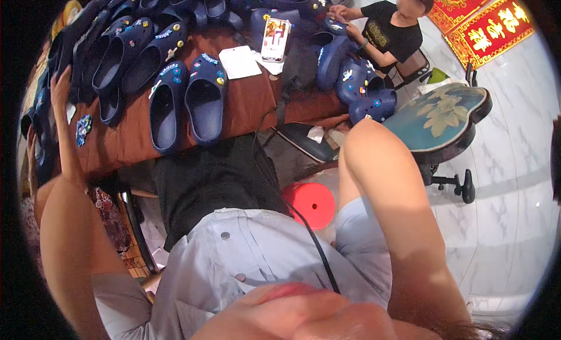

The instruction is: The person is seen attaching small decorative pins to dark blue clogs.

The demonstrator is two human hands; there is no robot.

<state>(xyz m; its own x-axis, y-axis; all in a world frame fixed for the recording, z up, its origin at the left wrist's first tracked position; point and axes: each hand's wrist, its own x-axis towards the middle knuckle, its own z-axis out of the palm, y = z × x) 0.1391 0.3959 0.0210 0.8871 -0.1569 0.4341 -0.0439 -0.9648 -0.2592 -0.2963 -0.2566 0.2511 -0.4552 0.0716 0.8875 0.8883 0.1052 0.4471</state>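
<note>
Both hands were out of frame: elbows (374, 144) up, forearms apparently folded back past the lower edge. Couldn't tell finger spread or any hold. Nearest clogs (204, 100) sat left of the phone (276, 41), closer to the wearer, toes away, charms (220, 81) on. Good handling likely meant gripping the heel rim, clear of charms. Far left of the phone, a neighbour's hand (60, 89), apparently, reached the stacked clogs (134, 36); its owner was mostly blocked. Right of the phone, a co-worker's fingers (353, 30) partly hid another clog (334, 25).

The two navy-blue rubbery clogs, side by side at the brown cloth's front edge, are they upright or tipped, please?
Both clogs are upright: their foot openings face up.
</note>
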